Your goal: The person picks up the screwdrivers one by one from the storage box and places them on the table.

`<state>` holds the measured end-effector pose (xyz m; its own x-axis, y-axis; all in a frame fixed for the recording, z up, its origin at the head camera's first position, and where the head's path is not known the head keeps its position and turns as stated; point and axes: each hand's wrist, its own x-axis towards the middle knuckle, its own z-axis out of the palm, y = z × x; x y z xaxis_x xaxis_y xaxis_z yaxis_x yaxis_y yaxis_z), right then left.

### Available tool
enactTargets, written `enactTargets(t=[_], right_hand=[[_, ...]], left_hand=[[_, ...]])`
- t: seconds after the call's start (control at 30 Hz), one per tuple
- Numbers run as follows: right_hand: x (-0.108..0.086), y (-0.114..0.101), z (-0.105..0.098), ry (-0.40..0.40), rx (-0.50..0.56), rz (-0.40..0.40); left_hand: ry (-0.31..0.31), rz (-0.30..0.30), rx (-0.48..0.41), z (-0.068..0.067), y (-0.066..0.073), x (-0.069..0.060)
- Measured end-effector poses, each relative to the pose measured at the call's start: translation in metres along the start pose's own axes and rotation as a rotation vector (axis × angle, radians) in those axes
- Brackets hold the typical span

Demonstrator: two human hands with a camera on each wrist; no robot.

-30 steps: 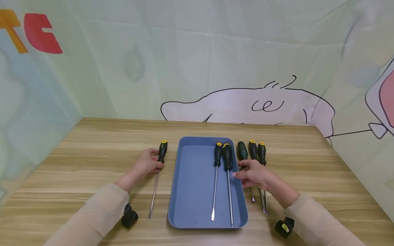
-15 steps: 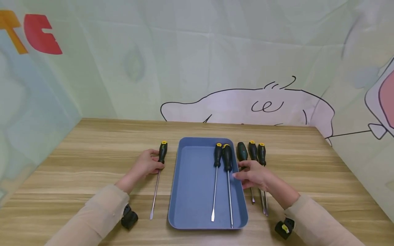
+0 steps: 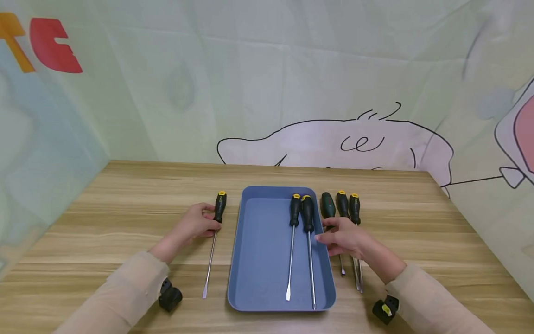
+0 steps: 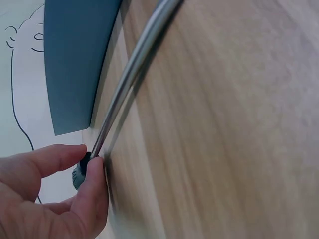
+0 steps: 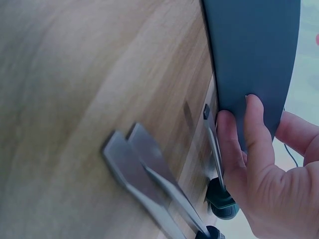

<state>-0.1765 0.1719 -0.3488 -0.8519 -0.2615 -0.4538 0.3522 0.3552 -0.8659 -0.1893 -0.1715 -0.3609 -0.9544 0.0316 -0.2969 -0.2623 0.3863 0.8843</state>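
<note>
With thumb and fingers, my left hand (image 3: 196, 221) pinches a long screwdriver (image 3: 219, 207) where its black, yellow-capped handle meets the shaft. Its flat tip points toward me, left of the blue tray (image 3: 263, 260). The left wrist view shows the shaft (image 4: 130, 69) just above the wood, handle mostly hidden by the fingers. My right hand (image 3: 344, 236) grips the tray's right wall, thumb over the rim and fingers along the outside (image 5: 256, 127). Two screwdrivers lie inside, a slimmer one (image 3: 295, 211) and a thicker one (image 3: 308, 213), handles away from me.
Right of the tray lie a dark green-handled screwdriver (image 3: 328, 204) and two yellow-capped ones, one (image 3: 342, 203) beside the other (image 3: 354, 208). My right hand partly covers their shafts. A printed cloth (image 3: 267, 83) hangs behind the wooden table (image 3: 146, 195).
My left hand and forearm have shifted very slightly left, and the pinched screwdriver with them. The right hand and the tray look unmoved.
</note>
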Motion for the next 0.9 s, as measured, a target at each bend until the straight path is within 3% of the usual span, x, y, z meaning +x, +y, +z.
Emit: enactTargets(t=[0.13,0.4,0.6,0.9], right_hand=[[0.000,0.001,0.000,0.002,0.001,0.002],[0.001,0.001,0.000,-0.002,0.010,0.002],[0.000,0.000,0.000,-0.015,0.014,-0.003],[0.002,0.001,-0.002,-0.001,0.016,0.004]], left_hand=[[-0.007,0.005,0.002,-0.002,0.000,-0.001],[-0.018,0.020,0.090,-0.008,0.004,-0.011],[-0.014,0.062,0.099,-0.011,0.007,-0.014],[-0.024,0.127,0.142,-0.010,0.024,-0.017]])
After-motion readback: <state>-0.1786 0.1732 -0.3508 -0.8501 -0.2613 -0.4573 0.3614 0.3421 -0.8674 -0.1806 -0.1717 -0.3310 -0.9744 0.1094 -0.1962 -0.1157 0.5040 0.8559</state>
